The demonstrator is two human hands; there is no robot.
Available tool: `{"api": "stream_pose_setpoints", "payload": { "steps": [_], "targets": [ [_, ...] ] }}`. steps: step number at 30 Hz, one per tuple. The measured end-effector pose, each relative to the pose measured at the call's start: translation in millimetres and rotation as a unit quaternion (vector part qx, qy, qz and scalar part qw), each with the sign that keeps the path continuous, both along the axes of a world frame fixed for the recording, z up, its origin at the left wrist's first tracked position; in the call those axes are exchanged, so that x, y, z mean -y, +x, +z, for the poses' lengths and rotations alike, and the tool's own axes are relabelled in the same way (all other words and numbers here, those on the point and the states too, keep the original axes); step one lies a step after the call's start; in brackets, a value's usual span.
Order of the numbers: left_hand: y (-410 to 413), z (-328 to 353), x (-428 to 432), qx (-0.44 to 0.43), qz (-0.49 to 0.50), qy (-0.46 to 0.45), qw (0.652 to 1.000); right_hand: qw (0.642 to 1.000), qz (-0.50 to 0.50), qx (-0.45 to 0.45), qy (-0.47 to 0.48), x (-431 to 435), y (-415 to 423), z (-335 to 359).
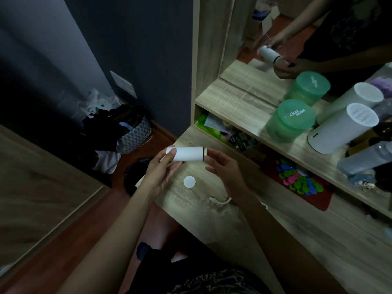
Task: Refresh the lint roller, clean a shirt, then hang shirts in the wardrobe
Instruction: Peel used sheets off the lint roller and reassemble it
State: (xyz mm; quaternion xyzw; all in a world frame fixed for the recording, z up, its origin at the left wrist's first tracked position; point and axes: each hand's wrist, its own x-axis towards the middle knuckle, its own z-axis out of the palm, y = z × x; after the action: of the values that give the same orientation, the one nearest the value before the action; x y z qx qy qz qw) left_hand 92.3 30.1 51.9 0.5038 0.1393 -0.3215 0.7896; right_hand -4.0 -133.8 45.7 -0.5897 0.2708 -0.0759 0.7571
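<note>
**Lint roller held level between both hands, over the desk**

Far left on the floor, a basket (pixel 135 134) is stuffed with dark clothes. Left hand (pixel 163 168) grips the lint roller (pixel 186 154) at its left end, fingers curled round it. Its long axis runs left-right. A white cap (pixel 189 181) lies on the desk (pixel 212 213) below. Right hand (pixel 221 166) sits at the roller's dark-ringed right end; can't tell if it pinches. Green jar (pixel 290 124) on the shelf is lidded, contents unclear.

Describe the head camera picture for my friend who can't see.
A person's left hand holds a white lint roller sideways above a wooden desk, right hand at its other end. A white disc lies on the desk.
</note>
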Motion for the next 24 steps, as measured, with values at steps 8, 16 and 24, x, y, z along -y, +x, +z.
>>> {"api": "stream_pose_setpoints", "payload": {
  "steps": [8,16,24],
  "targets": [
    [0,4,-2,0.017,-0.027,0.003,0.999,1.0,0.003,0.014,0.024,-2,0,2],
    [-2,6,2,0.007,-0.007,-0.014,1.0,0.997,-0.015,0.04,-0.057,-11,3,2],
    [-8,2,7,0.057,-0.058,0.052,0.995,0.995,-0.091,-0.011,-0.025,-18,4,-10]
  ]
}}
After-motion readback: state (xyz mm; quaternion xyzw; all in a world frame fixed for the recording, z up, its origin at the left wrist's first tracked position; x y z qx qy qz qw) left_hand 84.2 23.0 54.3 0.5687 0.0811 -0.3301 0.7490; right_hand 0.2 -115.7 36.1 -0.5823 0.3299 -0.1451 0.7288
